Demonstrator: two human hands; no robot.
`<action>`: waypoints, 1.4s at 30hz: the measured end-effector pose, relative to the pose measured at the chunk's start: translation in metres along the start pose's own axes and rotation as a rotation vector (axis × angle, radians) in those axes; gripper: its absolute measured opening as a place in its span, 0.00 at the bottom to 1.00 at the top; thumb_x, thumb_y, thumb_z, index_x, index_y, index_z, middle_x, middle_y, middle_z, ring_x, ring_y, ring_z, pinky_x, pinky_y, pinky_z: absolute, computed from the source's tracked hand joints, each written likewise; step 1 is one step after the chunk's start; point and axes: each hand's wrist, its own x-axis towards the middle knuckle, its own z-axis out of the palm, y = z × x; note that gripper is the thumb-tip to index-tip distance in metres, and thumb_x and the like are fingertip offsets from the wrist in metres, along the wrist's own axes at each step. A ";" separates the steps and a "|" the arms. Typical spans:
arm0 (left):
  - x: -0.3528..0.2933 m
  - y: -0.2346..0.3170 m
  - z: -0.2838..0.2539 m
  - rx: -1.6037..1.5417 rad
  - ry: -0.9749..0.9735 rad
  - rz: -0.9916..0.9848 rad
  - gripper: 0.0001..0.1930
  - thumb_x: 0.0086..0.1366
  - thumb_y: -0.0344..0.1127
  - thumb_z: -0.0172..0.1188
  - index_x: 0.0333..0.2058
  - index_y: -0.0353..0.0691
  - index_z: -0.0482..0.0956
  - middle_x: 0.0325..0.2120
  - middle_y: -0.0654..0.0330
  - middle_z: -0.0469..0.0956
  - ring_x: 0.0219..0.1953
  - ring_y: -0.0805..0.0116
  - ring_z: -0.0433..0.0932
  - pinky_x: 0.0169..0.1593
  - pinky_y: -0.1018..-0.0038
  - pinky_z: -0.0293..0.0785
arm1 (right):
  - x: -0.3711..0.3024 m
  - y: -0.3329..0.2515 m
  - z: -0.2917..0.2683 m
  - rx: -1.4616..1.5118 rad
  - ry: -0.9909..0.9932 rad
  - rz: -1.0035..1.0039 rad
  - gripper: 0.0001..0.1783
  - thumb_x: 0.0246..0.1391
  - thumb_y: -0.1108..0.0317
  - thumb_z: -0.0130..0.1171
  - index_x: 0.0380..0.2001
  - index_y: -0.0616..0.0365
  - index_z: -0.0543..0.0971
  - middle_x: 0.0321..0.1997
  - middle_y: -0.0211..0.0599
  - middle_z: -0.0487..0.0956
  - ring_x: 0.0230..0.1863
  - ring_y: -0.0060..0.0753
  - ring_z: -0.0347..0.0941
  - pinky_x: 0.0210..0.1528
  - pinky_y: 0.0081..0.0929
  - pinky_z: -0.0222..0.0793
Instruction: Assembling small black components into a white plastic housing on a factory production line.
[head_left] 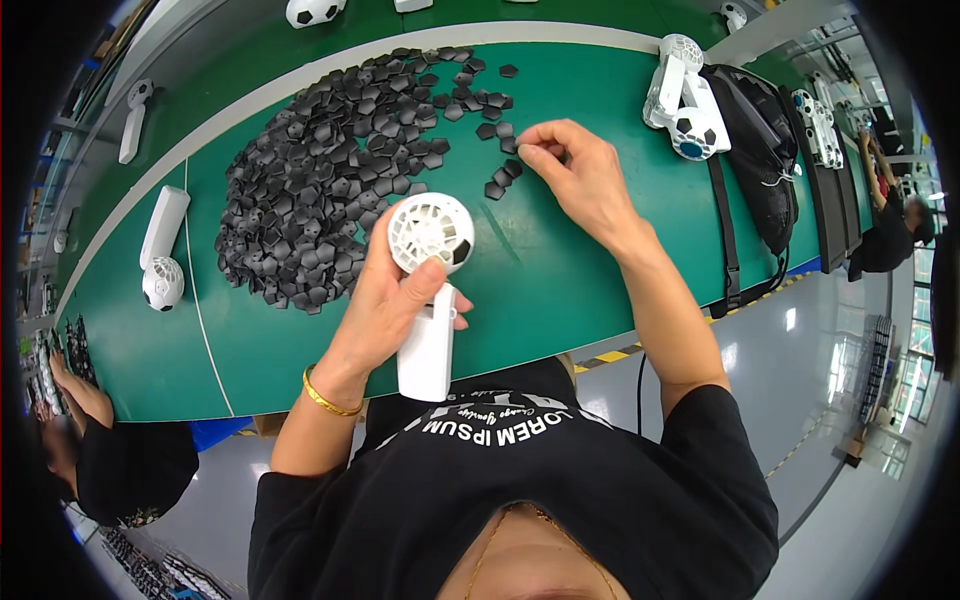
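My left hand (pixel 378 310) is wrapped round a white handheld fan (pixel 426 350) above the near part of the table. The fan's round grille head faces up, patterned like a football with a black patch at its right side; its handle points toward me. My right hand (pixel 585 180) is farther out to the right, thumb and forefinger pinched at the edge of a black pentagon piece (pixel 508 145). That piece lies among a few loose ones right of a large heap of black pentagon pieces (pixel 310 190).
The green table (pixel 560 290) has a pale raised far edge. Another white fan (pixel 163 245) lies at left, and several stacked white fans (pixel 690 100) at right, beside a black bag (pixel 755 150) with a strap. Co-workers (pixel 140 460) sit at far left and far right.
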 end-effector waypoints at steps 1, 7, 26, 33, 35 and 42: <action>0.001 0.001 -0.002 -0.003 0.023 0.010 0.36 0.66 0.44 0.58 0.64 0.41 0.45 0.44 0.53 0.72 0.30 0.66 0.80 0.30 0.71 0.82 | 0.005 0.001 -0.001 -0.002 0.001 -0.004 0.09 0.56 0.68 0.60 0.36 0.63 0.79 0.29 0.27 0.78 0.28 0.18 0.71 0.31 0.20 0.69; -0.005 0.000 -0.004 -0.013 -0.015 0.014 0.36 0.66 0.43 0.59 0.64 0.41 0.47 0.43 0.54 0.72 0.29 0.67 0.80 0.29 0.71 0.82 | 0.029 0.001 0.007 -0.146 -0.063 0.088 0.10 0.53 0.67 0.63 0.36 0.62 0.79 0.26 0.31 0.78 0.27 0.22 0.71 0.31 0.24 0.68; 0.000 -0.010 0.008 -0.072 0.028 -0.017 0.35 0.65 0.44 0.59 0.62 0.41 0.48 0.44 0.53 0.71 0.30 0.67 0.80 0.30 0.72 0.82 | -0.048 -0.048 0.033 0.810 -0.120 0.295 0.08 0.59 0.65 0.59 0.32 0.58 0.75 0.22 0.24 0.72 0.22 0.14 0.65 0.24 0.15 0.59; -0.003 -0.006 0.012 -0.050 0.004 -0.014 0.39 0.62 0.39 0.65 0.63 0.42 0.48 0.43 0.54 0.72 0.30 0.67 0.80 0.29 0.72 0.82 | -0.039 -0.045 0.021 0.933 -0.270 0.403 0.08 0.59 0.65 0.59 0.31 0.58 0.75 0.24 0.24 0.73 0.22 0.13 0.64 0.23 0.14 0.58; -0.002 -0.006 0.013 -0.047 -0.008 -0.010 0.40 0.61 0.38 0.65 0.63 0.42 0.48 0.43 0.54 0.72 0.29 0.67 0.80 0.29 0.72 0.82 | -0.036 -0.044 0.018 0.944 -0.350 0.425 0.08 0.59 0.65 0.59 0.30 0.57 0.75 0.25 0.24 0.73 0.22 0.12 0.64 0.23 0.14 0.58; -0.003 -0.002 0.019 0.002 -0.082 0.006 0.41 0.59 0.31 0.66 0.64 0.41 0.48 0.43 0.55 0.71 0.31 0.69 0.79 0.31 0.73 0.81 | -0.028 -0.047 -0.002 0.853 -0.487 0.409 0.10 0.58 0.65 0.61 0.27 0.55 0.74 0.21 0.22 0.71 0.20 0.12 0.62 0.21 0.13 0.56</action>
